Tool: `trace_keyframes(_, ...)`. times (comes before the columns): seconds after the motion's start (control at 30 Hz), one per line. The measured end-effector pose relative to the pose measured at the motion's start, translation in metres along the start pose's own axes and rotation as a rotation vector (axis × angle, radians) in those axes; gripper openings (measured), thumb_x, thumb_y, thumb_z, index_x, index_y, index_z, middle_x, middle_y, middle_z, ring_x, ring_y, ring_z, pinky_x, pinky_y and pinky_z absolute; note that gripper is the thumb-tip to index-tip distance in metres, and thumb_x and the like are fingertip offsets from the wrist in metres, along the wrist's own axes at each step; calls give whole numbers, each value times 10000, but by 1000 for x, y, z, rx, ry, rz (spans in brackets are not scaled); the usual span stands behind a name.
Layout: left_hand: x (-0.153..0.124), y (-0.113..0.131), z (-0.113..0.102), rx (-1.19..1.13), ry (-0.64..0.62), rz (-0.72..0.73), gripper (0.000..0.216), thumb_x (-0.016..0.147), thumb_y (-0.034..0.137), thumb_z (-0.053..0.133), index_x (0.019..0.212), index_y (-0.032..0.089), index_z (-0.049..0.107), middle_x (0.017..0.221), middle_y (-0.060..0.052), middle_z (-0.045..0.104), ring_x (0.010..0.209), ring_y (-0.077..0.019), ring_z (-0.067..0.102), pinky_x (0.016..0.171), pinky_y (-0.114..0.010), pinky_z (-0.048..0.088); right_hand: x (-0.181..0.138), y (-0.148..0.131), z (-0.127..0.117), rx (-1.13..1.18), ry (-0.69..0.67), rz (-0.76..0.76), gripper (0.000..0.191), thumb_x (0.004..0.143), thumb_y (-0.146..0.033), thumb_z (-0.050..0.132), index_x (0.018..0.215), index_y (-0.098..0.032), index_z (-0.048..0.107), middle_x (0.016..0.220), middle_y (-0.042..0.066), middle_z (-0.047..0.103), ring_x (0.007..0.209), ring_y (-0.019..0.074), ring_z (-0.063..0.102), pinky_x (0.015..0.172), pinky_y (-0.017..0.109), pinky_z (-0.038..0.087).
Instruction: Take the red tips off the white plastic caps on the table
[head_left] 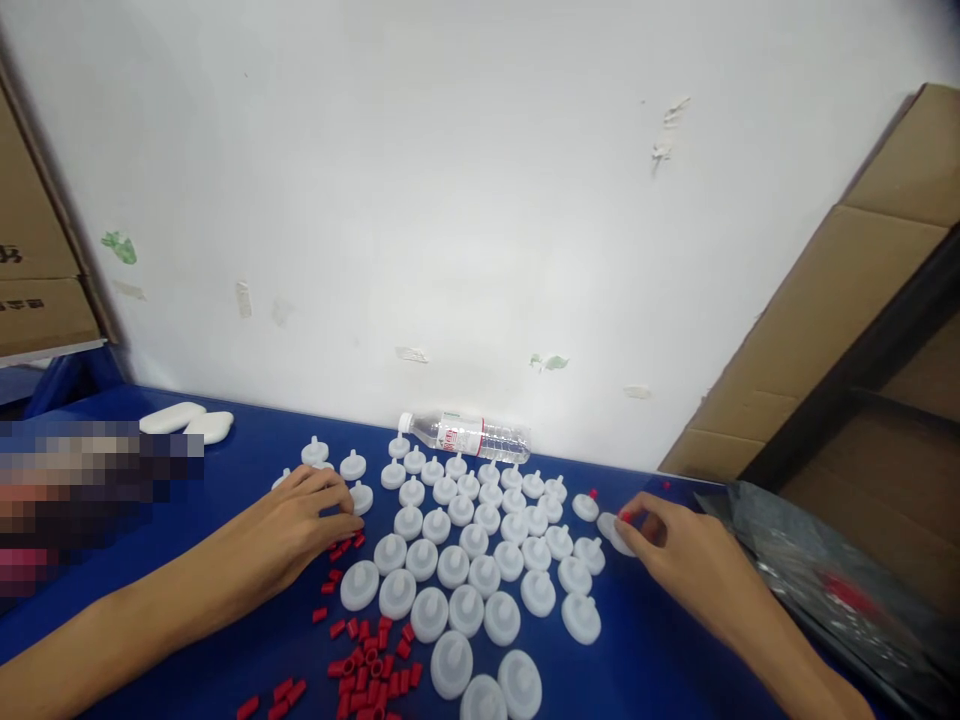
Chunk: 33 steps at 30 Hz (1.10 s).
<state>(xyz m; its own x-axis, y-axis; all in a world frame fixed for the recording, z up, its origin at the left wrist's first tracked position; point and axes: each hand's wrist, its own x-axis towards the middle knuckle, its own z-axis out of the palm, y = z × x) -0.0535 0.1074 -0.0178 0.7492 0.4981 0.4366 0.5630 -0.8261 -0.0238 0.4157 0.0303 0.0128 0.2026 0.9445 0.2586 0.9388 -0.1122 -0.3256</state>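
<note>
Many white round disc pieces, each with a short nozzle standing up, cover the blue table. My right hand pinches a small red cap at the nozzle of a white disc piece at the right end of the group. Beside it is another white disc with a red cap on its nozzle. My left hand reaches over the left side, fingers curled and thumb close to them, just above a few loose red caps. Whatever its fingertips hold is hidden. A heap of red caps lies at the front.
A clear plastic bottle lies on its side against the white wall. Two white oval objects are at the back left. Cardboard and a dark plastic bag stand at the right. A pixelated area hides the left edge.
</note>
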Motion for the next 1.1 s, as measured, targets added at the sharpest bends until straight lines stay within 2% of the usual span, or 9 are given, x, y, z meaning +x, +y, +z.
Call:
trace_keyframes(0.17,1,-2,2,-28,22,8,344,1146,158,445,1031,272,749,988,-17,727,955,-218,620,858,-360,370,-1,6,2,0,-103,-20,178,879,-371,582,801,-286,717,648,-2,719,569,226,667,608,338,402)
trace_keyframes(0.4,7,7,-9,-47,141,44,229,1181,253,467,1176,241,695,1090,-5,773,1025,-189,683,1006,-353,399,-1,-16,-10,88,-45,-89,444,946,-620,497,978,-319,822,976,40,820,876,279,738,813,390,517)
trace_keyframes(0.53,8,18,-15,-76,197,79,176,1170,224,517,1229,241,682,1102,3,780,1014,-161,695,1025,-341,419,-5,-17,-3,136,-82,-111,348,837,-603,648,903,-328,851,897,35,822,864,300,751,795,405,545)
trace_keyframes(0.63,8,24,-16,-128,237,111,171,1166,234,534,1246,224,686,1091,-10,779,974,-159,683,960,-317,451,-4,-17,-1,157,-45,-125,299,832,-557,643,813,-313,815,912,44,821,879,307,756,819,425,556)
trace_keyframes(0.73,6,29,-15,-171,204,120,220,1169,195,502,1286,220,687,1080,-18,763,934,-158,657,895,-295,463,-4,-23,-7,187,66,-136,364,919,-602,577,922,-297,776,1090,55,825,995,295,767,902,424,571)
trace_keyframes(0.8,6,34,-15,-191,175,98,263,1168,152,472,1298,227,688,1073,-22,748,950,-164,646,898,-297,459,-6,-30,-12,222,164,-128,381,964,-632,554,976,-292,726,1143,56,827,994,279,786,851,392,592)
trace_keyframes(0.9,7,39,-15,-215,165,87,259,1168,151,469,1280,228,689,1062,-26,739,958,-170,641,907,-303,457,-10,-40,-13,254,267,-138,338,994,-618,566,985,-295,666,1092,46,847,905,263,819,679,332,595)
trace_keyframes(1.0,8,40,-14,-210,191,99,228,1164,159,493,1281,222,679,1078,-26,749,976,-168,647,925,-297,462,-15,-47,-6,246,312,-214,262,1033,-542,570,1006,-295,653,1084,32,853,849,233,831,615,291,596)
trace_keyframes(1.1,8,39,-13,-212,216,60,206,1170,188,494,1275,228,666,1083,-21,755,1001,-167,661,949,-289,479,-21,-52,3,236,374,-325,184,1064,-459,580,1030,-296,659,1146,23,845,904,207,835,574,241,593)
